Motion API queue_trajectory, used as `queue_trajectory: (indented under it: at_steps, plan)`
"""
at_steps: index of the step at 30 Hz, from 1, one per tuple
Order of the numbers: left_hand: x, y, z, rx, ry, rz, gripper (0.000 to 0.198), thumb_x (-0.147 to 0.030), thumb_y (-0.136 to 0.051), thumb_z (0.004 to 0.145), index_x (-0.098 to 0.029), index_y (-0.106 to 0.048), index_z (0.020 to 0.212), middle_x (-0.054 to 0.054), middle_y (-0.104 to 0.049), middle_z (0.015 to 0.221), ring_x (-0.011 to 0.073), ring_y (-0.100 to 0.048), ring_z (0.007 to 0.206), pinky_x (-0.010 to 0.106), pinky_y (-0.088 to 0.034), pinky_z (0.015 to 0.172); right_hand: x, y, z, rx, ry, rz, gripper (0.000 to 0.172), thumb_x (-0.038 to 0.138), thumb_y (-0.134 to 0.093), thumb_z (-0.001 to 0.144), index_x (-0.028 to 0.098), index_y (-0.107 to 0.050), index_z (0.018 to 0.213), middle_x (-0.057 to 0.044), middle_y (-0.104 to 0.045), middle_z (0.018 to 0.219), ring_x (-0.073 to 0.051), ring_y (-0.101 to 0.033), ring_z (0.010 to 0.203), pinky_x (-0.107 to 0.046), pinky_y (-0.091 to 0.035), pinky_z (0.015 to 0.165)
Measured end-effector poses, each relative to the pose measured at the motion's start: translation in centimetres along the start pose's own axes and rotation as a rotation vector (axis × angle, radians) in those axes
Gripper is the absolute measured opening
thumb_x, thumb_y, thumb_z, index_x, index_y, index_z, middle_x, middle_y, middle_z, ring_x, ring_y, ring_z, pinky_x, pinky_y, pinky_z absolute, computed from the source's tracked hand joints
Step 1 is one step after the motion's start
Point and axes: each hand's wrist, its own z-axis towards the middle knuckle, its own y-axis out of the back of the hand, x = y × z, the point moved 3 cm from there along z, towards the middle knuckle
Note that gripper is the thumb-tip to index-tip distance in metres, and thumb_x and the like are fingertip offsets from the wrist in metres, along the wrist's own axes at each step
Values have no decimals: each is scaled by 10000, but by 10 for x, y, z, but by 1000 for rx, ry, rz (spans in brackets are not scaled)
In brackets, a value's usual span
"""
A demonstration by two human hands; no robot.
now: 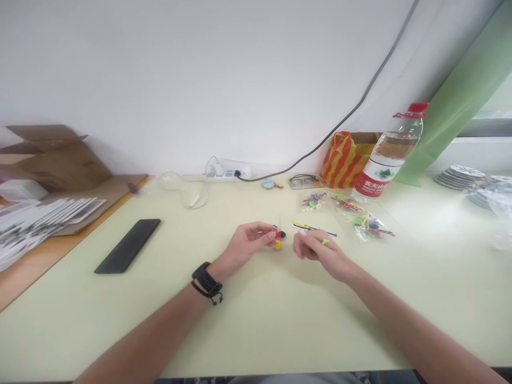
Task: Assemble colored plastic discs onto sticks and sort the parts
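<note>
Between the thumb and fingers of my left hand [253,241] is a small plastic toy piece [278,243] with red and yellow parts and a dark round part. A thin pale stick rises from it. My right hand [316,248], just to the right, is curled closed, and a small yellow-green plastic piece [325,241] shows at its fingers. Behind that hand lie thin yellow, black and blue plastic sticks [310,228], partly covered by it. The two hands are apart, low over the pale table [264,320].
Clear bags of coloured plastic pieces [370,226] lie to the right, near a large water bottle [386,154] and a striped bag [338,160]. At the back are a power strip [228,173] and glasses [304,178]. Leftward are a black flat case [128,246] and stacked papers [44,218].
</note>
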Motion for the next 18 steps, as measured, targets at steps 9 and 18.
queue_trajectory:
  at_steps: [9, 18]
  plan:
    - [-1, -1, -1, 26, -16, -14, 304, -379, -802, 856, -143, -758, 1042, 123, -771, 1043, 234, -720, 924, 379, -569, 854, 7, -3, 0, -89, -17, -3, 437, 566, -441, 1031, 212, -677, 932, 69, -330, 557, -122, -254, 514, -294, -283, 543]
    - [0, 0, 0, 29, -21, -9, 296, -367, -793, 867, -147, -757, 1062, 118, -765, 1053, 232, -717, 952, 361, -561, 864, 8, 0, 2, -137, 13, -108, 421, 559, -470, 1019, 201, -683, 957, -46, -651, 845, -129, -452, 603, -275, -350, 543]
